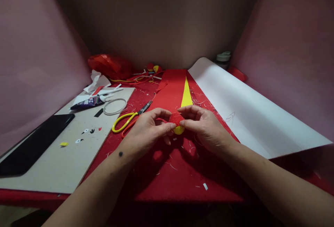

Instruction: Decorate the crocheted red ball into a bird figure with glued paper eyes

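Between my two hands is a small rounded piece of corrugated paper (175,119), ridged red on top and yellow at the bottom. My left hand (152,124) pinches its left side with thumb and fingertips. From the right, my right hand (199,120) grips the same piece, thumb near the yellow part. Just beyond my hands lies a long red corrugated sheet (171,91), with a yellow strip (187,95) along its right side. Scissors (130,118) with yellow and orange-red handles lie left of my left hand, blades partly apart.
On a grey board (68,171) at left lie a black phone (33,143), a glue tube (87,103), a ring (114,106) and small paper eyes (79,141). A curled white sheet (242,105) covers the right. A red bag (111,65) and small red-yellow balls (156,69) sit behind.
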### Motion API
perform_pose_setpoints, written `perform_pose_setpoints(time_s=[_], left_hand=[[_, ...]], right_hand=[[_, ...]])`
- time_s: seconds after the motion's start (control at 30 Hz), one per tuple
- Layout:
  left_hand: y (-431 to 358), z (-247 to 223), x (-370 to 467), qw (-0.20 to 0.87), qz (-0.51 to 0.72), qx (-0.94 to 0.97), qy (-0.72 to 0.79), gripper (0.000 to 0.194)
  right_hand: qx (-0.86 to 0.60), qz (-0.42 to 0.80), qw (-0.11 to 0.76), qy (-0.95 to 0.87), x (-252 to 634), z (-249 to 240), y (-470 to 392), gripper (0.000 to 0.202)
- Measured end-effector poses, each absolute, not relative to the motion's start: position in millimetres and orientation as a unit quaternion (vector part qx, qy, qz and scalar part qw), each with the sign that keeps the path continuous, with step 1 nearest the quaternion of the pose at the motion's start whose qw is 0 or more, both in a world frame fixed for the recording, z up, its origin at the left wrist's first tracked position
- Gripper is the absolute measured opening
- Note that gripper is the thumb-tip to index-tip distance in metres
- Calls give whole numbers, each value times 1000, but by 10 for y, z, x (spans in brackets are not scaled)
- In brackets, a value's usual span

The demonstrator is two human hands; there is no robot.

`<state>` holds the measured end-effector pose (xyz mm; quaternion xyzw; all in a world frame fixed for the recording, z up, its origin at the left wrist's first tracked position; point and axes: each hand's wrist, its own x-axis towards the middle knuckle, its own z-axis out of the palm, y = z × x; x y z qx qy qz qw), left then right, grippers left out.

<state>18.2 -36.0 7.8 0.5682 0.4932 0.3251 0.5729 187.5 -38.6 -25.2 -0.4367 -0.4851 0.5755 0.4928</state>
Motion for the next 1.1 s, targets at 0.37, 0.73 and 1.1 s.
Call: perform_pose_setpoints(time_s=[0.37, 0.73, 1.1], left_hand=[[-356, 88, 184, 592, 334, 543, 493, 29], [-323, 71, 178, 593, 318, 544, 501, 33], [-296, 8, 168, 594, 307, 566, 482, 29]], right_hand=[[-458, 568, 489, -478, 1860, -179, -414, 31], [-474, 527, 481, -517, 1841, -162, -428, 33], [-478, 514, 462, -542, 1834, -154, -440, 31]])
